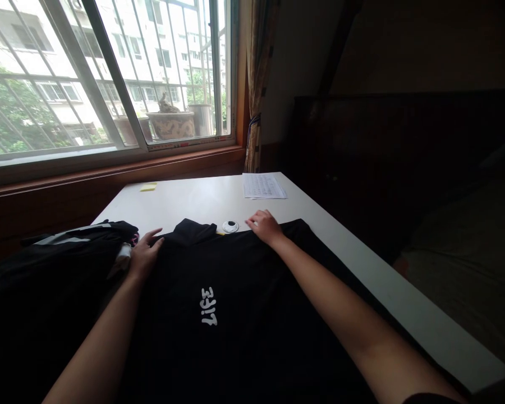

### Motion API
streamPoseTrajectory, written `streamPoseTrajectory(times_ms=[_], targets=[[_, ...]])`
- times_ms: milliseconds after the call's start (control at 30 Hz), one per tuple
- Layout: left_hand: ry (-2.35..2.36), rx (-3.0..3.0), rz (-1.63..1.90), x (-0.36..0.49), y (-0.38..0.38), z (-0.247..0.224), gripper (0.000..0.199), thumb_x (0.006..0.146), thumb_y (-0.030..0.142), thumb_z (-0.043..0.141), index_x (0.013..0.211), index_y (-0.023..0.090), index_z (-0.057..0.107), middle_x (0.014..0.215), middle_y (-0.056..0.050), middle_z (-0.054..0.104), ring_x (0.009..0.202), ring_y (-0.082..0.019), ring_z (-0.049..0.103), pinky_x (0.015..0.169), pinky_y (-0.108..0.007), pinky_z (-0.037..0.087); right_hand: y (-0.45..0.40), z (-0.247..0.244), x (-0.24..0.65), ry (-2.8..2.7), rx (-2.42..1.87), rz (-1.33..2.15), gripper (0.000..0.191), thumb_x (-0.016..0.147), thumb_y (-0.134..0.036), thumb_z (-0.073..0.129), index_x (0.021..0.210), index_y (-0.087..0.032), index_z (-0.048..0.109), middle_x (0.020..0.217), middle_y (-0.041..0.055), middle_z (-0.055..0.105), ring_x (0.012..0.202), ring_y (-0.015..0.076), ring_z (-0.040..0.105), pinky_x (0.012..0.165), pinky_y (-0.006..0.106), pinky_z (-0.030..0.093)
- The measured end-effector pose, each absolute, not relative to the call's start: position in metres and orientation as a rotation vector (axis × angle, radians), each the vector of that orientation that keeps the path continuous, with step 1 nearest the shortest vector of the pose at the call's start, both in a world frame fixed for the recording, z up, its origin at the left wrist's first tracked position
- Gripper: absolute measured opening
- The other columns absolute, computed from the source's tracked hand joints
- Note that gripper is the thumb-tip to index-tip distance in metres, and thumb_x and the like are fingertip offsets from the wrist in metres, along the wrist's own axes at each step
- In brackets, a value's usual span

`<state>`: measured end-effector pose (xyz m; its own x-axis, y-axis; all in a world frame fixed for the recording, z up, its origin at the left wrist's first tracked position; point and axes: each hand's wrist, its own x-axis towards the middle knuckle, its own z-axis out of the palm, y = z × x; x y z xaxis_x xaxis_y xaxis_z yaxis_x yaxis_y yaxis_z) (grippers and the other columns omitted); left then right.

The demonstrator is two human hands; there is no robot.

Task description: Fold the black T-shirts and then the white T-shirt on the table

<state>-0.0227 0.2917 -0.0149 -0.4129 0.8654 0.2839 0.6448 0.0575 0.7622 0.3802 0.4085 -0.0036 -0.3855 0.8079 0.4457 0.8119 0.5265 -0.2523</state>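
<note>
A black garment [244,292] with a white "Life" print lies spread over the table in front of me, a part of it bunched near its far edge. My left hand [145,255] rests at its far left edge, thumb and fingers apart, with nothing visibly gripped. At the far right edge is my right hand [266,226], its fingers loosely bent and slightly apart over the cloth. Just left of those fingers sits a small round white object with a dark centre [230,226]. A pile of dark clothing [63,269] lies beside my left forearm.
The white table [193,196] carries a yellow sticky-note pad [148,187] and printed sheets [264,186] toward its far edge. A barred window [109,78] and a tied curtain [256,84] stand beyond it. Dark green fabric [467,264] is at the right.
</note>
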Motion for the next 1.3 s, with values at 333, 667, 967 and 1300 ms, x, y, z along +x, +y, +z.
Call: streamPoseTrajectory(times_ms=[333, 667, 967, 1300], targets=[[1.807, 1.359, 1.505, -0.027, 0.294, -0.020, 0.051, 0.085, 0.037, 0.067, 0.135, 0.027, 0.064, 0.116, -0.009, 0.075, 0.105, -0.026, 0.070, 0.095, -0.043, 0.055, 0.406, -0.004, 0.252, -2.228, -1.347, 0.677, 0.060, 0.079, -0.063, 0.074, 0.124, -0.025, 0.068, 0.102, 0.0091, 0.071, 0.116, 0.0324, 0.055, 0.095, 0.041, 0.044], [1.536, 1.162, 1.652, -0.032, 0.296, -0.022, 0.060, 0.078, 0.033, 0.070, 0.136, 0.021, 0.060, 0.116, -0.009, 0.072, 0.095, -0.023, 0.071, 0.084, -0.036, 0.058, 0.417, -0.004, 0.216, -1.824, -1.216, 0.996, 0.050, 0.080, -0.029, 0.071, 0.128, -0.025, 0.060, 0.102, 0.0015, 0.065, 0.088, 0.0181, 0.064, 0.079, 0.031, 0.052], [1.798, 1.137, 1.347, -0.035, 0.299, -0.003, 0.073, 0.071, 0.049, 0.080, 0.135, 0.021, 0.059, 0.100, -0.009, 0.075, 0.094, -0.028, 0.073, 0.084, -0.039, 0.057, 0.414, -0.013, 0.219, -1.580, -0.882, 1.298, 0.046, 0.079, -0.027, 0.071, 0.124, -0.026, 0.061, 0.105, 0.0022, 0.064, 0.089, 0.0176, 0.066, 0.079, 0.032, 0.057], [1.441, 1.246, 1.527, -0.019, 0.281, 0.023, 0.077, 0.067, 0.042, 0.081, 0.138, 0.020, 0.059, 0.097, -0.003, 0.070, 0.081, -0.020, 0.069, 0.077, -0.034, 0.055, 0.410, 0.003, 0.224, -1.452, -0.636, 1.503, 0.055, 0.075, -0.019, 0.070, 0.129, -0.024, 0.056, 0.097, 0.0004, 0.072, 0.090, 0.0178, 0.068, 0.084, 0.034, 0.057]])
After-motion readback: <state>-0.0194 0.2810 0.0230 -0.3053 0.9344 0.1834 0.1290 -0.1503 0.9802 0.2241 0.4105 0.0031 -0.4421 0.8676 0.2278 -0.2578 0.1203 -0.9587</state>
